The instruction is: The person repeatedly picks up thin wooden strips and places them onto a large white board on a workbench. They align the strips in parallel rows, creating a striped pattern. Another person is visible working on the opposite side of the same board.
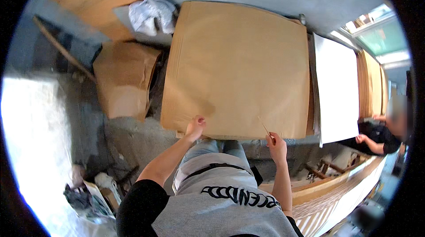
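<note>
A large sheet of brown cardboard (pixel 239 64) lies flat in front of me on what looks like a stack. Over its near left edge is my left hand (pixel 196 127), its fingers curled together; whatever they may hold is hidden. Close to the near right edge, my right hand (pixel 277 144) pinches a thin pale stick (pixel 264 125). The stick points away from me and slightly left, above the cardboard.
A bent brown cardboard piece (pixel 126 80) stands at left, below a crumpled white plastic bag (pixel 152 15). On the right is a white sheet (pixel 337 88), with another person's hand (pixel 361 139) by its near corner. Wooden frames (pixel 325 170) lie at the lower right.
</note>
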A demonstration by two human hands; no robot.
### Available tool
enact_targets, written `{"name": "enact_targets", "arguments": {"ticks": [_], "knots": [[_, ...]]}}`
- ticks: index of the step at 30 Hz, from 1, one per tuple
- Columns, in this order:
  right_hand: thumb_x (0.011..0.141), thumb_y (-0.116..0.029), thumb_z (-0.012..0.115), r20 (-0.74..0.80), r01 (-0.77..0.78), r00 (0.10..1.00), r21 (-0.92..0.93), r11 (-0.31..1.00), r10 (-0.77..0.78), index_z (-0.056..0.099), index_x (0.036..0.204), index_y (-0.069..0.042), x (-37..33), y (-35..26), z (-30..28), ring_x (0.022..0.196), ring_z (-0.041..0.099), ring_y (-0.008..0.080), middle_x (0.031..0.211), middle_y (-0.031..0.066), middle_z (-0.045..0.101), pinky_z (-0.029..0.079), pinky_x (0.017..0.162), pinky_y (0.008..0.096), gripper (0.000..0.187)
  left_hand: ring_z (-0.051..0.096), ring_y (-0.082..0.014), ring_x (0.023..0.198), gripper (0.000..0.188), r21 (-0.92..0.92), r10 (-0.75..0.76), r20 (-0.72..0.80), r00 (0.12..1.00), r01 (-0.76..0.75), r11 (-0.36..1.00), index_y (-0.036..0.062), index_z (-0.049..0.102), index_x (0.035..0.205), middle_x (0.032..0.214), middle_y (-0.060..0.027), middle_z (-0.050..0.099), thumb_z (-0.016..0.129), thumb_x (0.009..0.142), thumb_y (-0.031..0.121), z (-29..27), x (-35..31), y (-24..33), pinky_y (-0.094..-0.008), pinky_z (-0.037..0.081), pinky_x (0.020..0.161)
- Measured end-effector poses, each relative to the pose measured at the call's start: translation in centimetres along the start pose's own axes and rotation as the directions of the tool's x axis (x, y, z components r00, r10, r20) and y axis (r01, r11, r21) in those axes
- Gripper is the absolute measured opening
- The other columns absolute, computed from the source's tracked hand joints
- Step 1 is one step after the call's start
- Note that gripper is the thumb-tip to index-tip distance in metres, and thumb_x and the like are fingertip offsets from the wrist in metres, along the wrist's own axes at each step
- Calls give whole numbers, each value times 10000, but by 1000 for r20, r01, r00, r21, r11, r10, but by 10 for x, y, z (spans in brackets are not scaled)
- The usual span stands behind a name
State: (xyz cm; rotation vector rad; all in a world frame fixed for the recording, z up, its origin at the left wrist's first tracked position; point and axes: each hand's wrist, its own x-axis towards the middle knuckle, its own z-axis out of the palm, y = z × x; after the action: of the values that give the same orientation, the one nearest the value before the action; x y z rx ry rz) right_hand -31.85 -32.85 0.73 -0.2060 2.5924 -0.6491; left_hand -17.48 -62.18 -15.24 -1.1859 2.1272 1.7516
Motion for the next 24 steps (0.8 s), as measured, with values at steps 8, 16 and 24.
{"name": "enact_targets", "arguments": {"ticks": [8, 16, 24], "knots": [[845, -251, 452, 360, 250, 909, -61, 966, -212, 554, 974, -83, 81, -11, -4, 674, 571, 303, 738, 146, 586, 440, 581, 365, 235, 533, -166, 585, 108, -814, -694, 87, 715, 453, 364, 99, 517, 864, 704, -54, 538, 525, 766, 145, 38, -42, 4, -308, 488, 497], [817, -120, 483, 437, 572, 735, 11, 820, -518, 560, 949, -24, 141, -18, 15, 625, 555, 224, 704, 124, 575, 438, 569, 307, 180, 515, -240, 816, 203, -884, -823, 42, 566, 406, 234, 70, 527, 933, 940, -83, 513, 530, 753, 163, 84, -13, 51, -383, 484, 614], [816, -184, 486, 557, 513, 736, -90, 854, -384, 579, 947, -78, 120, -41, 33, 765, 573, 319, 843, 160, 593, 455, 655, 376, 192, 489, -224, 700, 195, -901, -832, 120, 542, 412, 138, 43, 538, 865, 879, -76, 502, 533, 736, 190, 88, 5, 30, -401, 455, 542]]}}
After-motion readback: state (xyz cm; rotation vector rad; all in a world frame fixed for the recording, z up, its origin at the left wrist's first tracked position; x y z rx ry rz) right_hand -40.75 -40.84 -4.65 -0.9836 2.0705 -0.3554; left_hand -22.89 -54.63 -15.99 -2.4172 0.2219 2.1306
